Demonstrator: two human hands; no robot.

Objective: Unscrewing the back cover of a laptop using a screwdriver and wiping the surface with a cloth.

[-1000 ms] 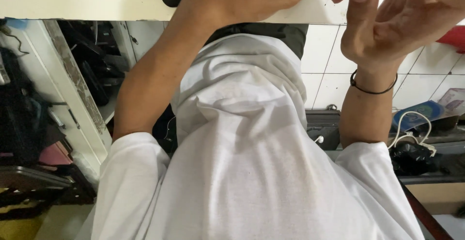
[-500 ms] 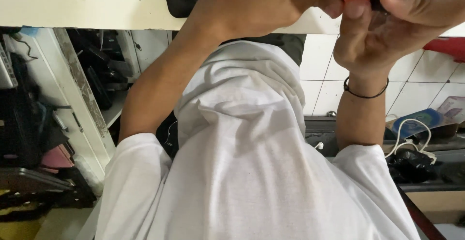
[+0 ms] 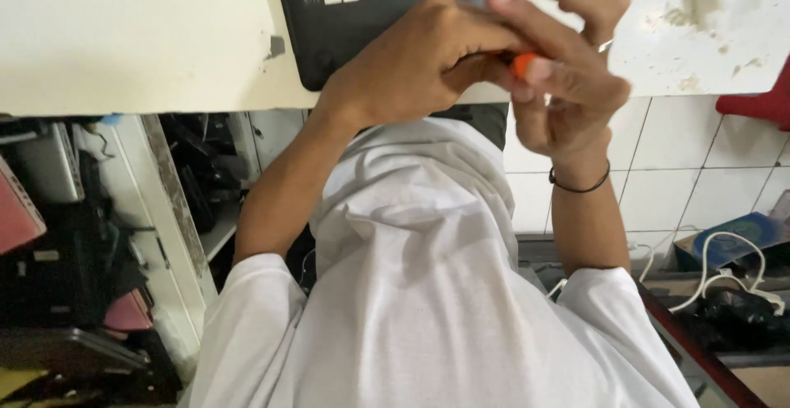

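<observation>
**Hands lowered into view over the dark device; orange-handled tool now between both hands**

Change: a second ago the hands sat at the very top edge of the head view, largely cut off, with only a sliver of orange showing. Now both are well inside the view and the black laptop-like device [image 3: 387,13] shows beneath and beyond them, lying on the pale tabletop [image 3: 132,37]. Judgement: the work has settled onto the device's near edge; the tool is being positioned or turned there, though its tip is hidden.

Pose, left hand [image 3: 411,66]: forearm rises from the lower left, wrist bent, knuckles up, fingers curled closed around the orange tool handle [image 3: 520,64]. The hand covers the device's near right corner.

Pose, right hand [image 3: 568,87]: forearm near vertical, a dark band [image 3: 580,184] at the wrist. Thumb and first fingers pinch the same handle from the right side; the remaining fingers are spread and lifted above it. A thin bright bit of metal shows just right of the fingers, too small to identify.

Tool location: between the two hands, touching both, just over the table's front edge.
</observation>
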